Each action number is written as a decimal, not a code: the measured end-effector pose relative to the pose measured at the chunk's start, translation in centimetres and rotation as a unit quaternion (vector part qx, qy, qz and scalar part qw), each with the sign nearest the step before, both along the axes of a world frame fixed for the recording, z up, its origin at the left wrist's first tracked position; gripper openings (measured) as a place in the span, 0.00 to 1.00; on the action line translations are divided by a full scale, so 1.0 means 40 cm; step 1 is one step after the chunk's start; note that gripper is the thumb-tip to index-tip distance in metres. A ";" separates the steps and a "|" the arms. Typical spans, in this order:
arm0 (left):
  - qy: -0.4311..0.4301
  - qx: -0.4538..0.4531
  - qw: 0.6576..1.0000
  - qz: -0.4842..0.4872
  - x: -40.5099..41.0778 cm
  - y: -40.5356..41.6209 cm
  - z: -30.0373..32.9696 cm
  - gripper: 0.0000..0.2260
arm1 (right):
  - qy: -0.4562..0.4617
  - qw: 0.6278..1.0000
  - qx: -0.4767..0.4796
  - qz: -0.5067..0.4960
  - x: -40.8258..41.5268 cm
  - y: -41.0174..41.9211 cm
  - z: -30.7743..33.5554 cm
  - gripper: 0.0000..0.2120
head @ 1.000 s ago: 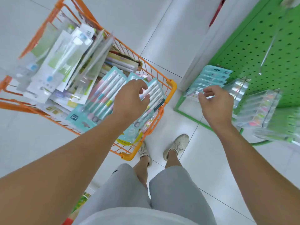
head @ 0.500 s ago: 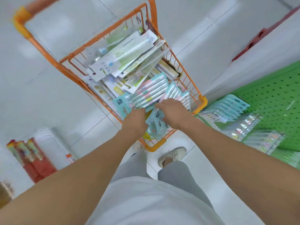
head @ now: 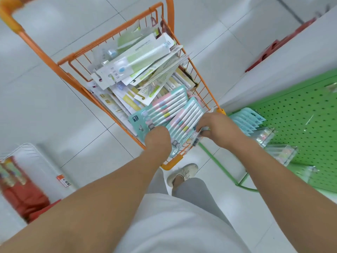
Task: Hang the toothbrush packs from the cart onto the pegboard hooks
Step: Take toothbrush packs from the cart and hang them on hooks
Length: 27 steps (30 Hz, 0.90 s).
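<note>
Both hands lift a teal toothbrush pack out of the cart

The left hand [head: 158, 138] grips the near end of the toothbrush pack [head: 186, 123] and the right hand [head: 218, 127] pinches its right edge, at the near end of the orange cart [head: 76, 59]. The green pegboard [head: 300, 114] stands to the right. A twin pack lies just beside it; the slick packs could cling together and one fall to the floor.

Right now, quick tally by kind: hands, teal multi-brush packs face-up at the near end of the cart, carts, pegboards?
hands: 2 (left hand, right hand, both gripping the nearer teal pack)
teal packs face-up in the cart: 2 (the farther teal pack lies behind it)
orange cart: 1
green pegboard: 1
Total: 6
</note>
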<state>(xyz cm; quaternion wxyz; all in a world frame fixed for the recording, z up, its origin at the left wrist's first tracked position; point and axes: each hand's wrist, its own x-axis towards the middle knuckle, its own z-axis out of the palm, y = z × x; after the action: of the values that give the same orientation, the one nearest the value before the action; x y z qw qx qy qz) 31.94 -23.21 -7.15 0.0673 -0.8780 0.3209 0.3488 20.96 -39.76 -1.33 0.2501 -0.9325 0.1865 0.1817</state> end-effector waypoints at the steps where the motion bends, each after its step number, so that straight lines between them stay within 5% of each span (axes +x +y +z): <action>1: -0.007 -0.006 1.000 0.001 -0.004 -0.005 0.004 0.12 | 0.001 1.000 0.002 -0.002 -0.001 -0.001 0.002 0.07; 5: -0.016 -0.020 1.000 0.010 0.010 -0.012 0.009 0.16 | -0.012 0.999 0.015 -0.026 0.000 -0.001 0.007 0.08; 12: 0.057 0.005 0.998 0.035 0.006 0.000 -0.015 0.10 | -0.023 0.998 0.038 -0.037 -0.008 -0.014 0.013 0.07; 16: 0.063 -0.141 0.984 0.093 0.017 0.005 -0.009 0.07 | -0.079 0.995 0.046 -0.030 -0.029 -0.046 0.041 0.07; 21: 0.070 -0.421 0.887 0.175 0.031 -0.072 0.191 0.03 | -0.191 0.975 0.025 -0.111 -0.104 -0.101 0.155 0.03; 24: 0.137 -0.485 0.854 0.132 0.026 -0.145 0.313 0.03 | -0.244 0.954 0.010 -0.173 -0.197 -0.120 0.215 0.03; 27: 0.173 -0.483 0.856 0.070 -0.011 -0.223 0.358 0.02 | -0.254 0.934 0.000 -0.252 -0.331 -0.127 0.233 0.06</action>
<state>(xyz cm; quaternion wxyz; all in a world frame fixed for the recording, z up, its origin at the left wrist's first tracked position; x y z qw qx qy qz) 31.51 -32.12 7.19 -0.4458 -0.7461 0.3934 0.2999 7.74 -44.85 7.98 0.3267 -0.8700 0.3455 -0.1306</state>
